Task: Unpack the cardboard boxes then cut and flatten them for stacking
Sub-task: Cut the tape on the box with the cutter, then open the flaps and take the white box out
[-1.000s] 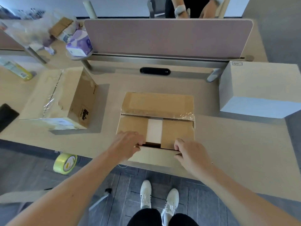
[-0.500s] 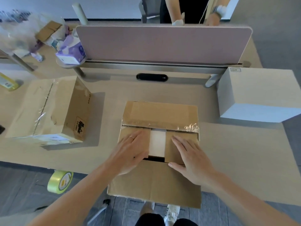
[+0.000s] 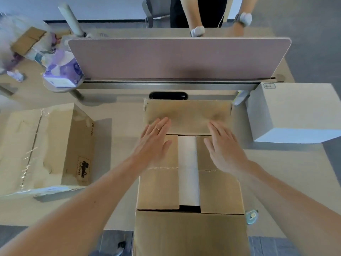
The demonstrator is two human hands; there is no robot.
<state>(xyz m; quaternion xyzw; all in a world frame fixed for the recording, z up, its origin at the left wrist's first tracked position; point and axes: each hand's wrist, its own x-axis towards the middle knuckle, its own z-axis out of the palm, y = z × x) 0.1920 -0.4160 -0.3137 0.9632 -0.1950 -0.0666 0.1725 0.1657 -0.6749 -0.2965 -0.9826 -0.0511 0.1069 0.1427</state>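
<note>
The left hand (image 3: 153,143) and right hand (image 3: 224,146), fingers straight, press open the flap (image 3: 187,115) of the box (image 3: 190,233) beyond them. Its inner flaps (image 3: 158,189) are closed; unpacking, cutting and flattening are left, I judge.

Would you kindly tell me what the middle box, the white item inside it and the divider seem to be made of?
Box: brown cardboard, likely corrugated, matte; creased folds and a frayed flap corner.
White item: smooth, plain white, perhaps a carton or foam; the look leaves it open.
Divider: probably a fabric-covered panel, matte mauve, with soft rounded corners.
</note>
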